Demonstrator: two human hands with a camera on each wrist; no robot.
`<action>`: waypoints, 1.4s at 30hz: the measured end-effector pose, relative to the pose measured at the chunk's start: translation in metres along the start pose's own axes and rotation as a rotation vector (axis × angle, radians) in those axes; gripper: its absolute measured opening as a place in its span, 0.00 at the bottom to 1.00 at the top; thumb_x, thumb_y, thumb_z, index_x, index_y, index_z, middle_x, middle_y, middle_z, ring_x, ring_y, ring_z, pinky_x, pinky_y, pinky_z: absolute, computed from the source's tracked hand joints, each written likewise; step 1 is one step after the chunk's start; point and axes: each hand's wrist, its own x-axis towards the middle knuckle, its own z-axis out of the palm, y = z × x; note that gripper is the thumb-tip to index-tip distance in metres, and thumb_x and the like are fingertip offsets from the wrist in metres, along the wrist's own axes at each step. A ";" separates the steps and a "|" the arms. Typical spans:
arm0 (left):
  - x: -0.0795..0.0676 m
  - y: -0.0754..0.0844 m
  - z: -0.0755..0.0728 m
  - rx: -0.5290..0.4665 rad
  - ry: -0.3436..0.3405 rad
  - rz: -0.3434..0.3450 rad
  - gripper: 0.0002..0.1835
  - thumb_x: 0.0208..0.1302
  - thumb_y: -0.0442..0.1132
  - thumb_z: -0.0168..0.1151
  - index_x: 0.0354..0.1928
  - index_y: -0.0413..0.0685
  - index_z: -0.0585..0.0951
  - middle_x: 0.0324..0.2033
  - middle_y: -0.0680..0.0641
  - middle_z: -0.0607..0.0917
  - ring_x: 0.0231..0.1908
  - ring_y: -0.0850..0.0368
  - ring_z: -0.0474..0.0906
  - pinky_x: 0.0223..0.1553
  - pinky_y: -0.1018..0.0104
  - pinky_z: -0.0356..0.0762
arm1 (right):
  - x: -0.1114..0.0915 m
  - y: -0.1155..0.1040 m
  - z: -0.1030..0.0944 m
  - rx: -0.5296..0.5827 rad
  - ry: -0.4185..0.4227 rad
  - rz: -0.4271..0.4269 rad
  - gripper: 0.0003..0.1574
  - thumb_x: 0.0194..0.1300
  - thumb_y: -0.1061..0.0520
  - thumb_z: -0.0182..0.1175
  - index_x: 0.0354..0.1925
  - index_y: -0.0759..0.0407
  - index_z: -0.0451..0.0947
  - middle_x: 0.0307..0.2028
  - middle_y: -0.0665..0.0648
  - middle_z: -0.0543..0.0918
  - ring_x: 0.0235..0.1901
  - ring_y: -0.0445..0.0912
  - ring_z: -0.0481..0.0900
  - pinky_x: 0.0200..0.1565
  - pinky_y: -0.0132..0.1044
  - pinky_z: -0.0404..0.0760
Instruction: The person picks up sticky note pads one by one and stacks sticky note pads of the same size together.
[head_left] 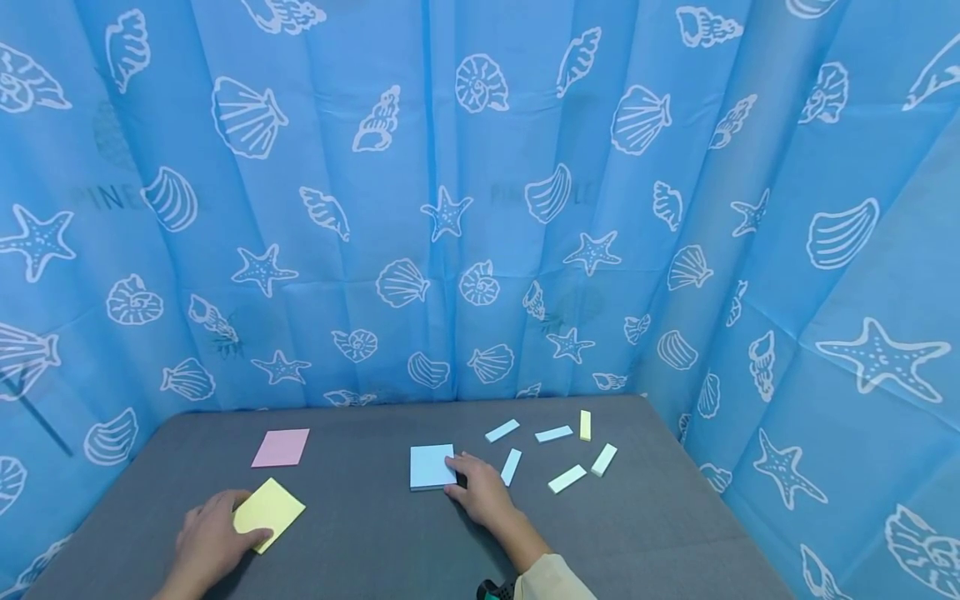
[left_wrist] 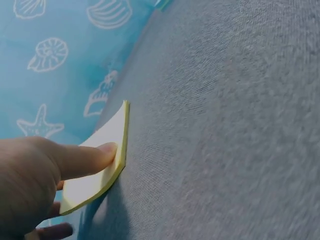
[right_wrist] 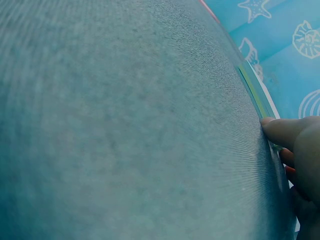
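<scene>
My left hand (head_left: 212, 535) holds a square yellow sticky note pad (head_left: 272, 510) by its left side. In the left wrist view the thumb lies across the face of the yellow pad (left_wrist: 100, 172), which bends slightly and is tilted up from the table with a shadow below it. My right hand (head_left: 480, 490) grips the right edge of a light blue square sticky note pad (head_left: 431, 467) on the table, thumb at the near corner and fingers at the far one. The right wrist view shows the thumb (right_wrist: 285, 131) against the pad's side; most of the pad is hidden there.
A pink square sticky note pad (head_left: 281, 448) lies at the back left of the grey table (head_left: 360, 533). Right of my right hand several narrow strips lie scattered, among them a blue strip (head_left: 512, 467), a pale green strip (head_left: 567, 478) and a yellow strip (head_left: 585, 425). A blue shell-print curtain (head_left: 480, 333) hangs behind.
</scene>
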 end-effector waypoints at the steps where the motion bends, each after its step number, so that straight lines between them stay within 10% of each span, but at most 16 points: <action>1: 0.000 0.002 0.000 -0.018 0.005 0.002 0.51 0.41 0.58 0.78 0.58 0.26 0.68 0.51 0.24 0.71 0.48 0.27 0.66 0.49 0.33 0.64 | 0.000 0.000 0.000 -0.003 0.000 -0.002 0.28 0.66 0.55 0.64 0.63 0.58 0.74 0.62 0.61 0.75 0.64 0.54 0.69 0.60 0.53 0.68; 12: -0.002 0.011 0.003 -0.197 0.001 0.015 0.39 0.54 0.42 0.74 0.62 0.33 0.64 0.52 0.24 0.71 0.46 0.32 0.72 0.45 0.39 0.69 | 0.001 0.004 0.004 -0.004 -0.015 0.006 0.29 0.65 0.54 0.65 0.63 0.57 0.75 0.61 0.59 0.76 0.63 0.54 0.70 0.59 0.54 0.69; 21: -0.002 0.021 0.002 -0.466 0.046 0.054 0.40 0.62 0.37 0.66 0.70 0.35 0.57 0.24 0.45 0.77 0.25 0.53 0.70 0.25 0.60 0.66 | 0.003 0.003 0.003 0.001 -0.031 0.055 0.29 0.64 0.53 0.66 0.63 0.56 0.75 0.61 0.58 0.76 0.64 0.54 0.70 0.60 0.54 0.69; 42: 0.008 0.085 0.038 -0.760 0.013 0.101 0.30 0.68 0.35 0.55 0.70 0.38 0.59 0.27 0.45 0.84 0.23 0.55 0.76 0.23 0.66 0.75 | 0.003 0.002 0.000 -0.001 -0.027 0.040 0.29 0.64 0.54 0.65 0.63 0.57 0.75 0.61 0.58 0.76 0.63 0.54 0.70 0.60 0.54 0.68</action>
